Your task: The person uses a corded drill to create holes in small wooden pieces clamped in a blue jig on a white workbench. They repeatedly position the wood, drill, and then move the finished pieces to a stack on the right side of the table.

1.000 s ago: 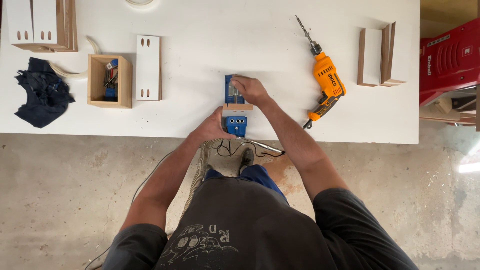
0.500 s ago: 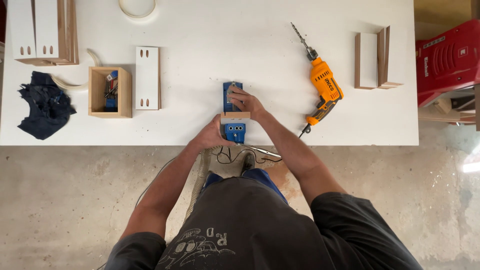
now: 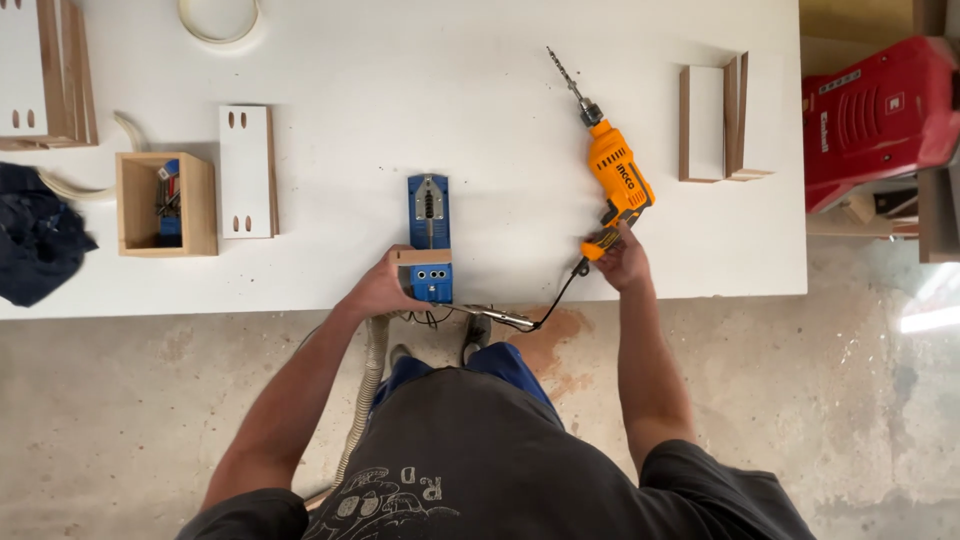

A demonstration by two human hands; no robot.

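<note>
The left hand (image 3: 378,288) is cupped around the near end of a blue plastic drilling jig (image 3: 429,240) at the white bench (image 3: 420,90) edge. The right hand (image 3: 622,262) is closed on the grip of an orange corded drill (image 3: 615,180) lying well apart to the right.

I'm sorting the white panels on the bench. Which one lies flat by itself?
The white panel with paired slots at both ends, beside the small wooden box. The others stand grouped at the table's left and right.
</note>
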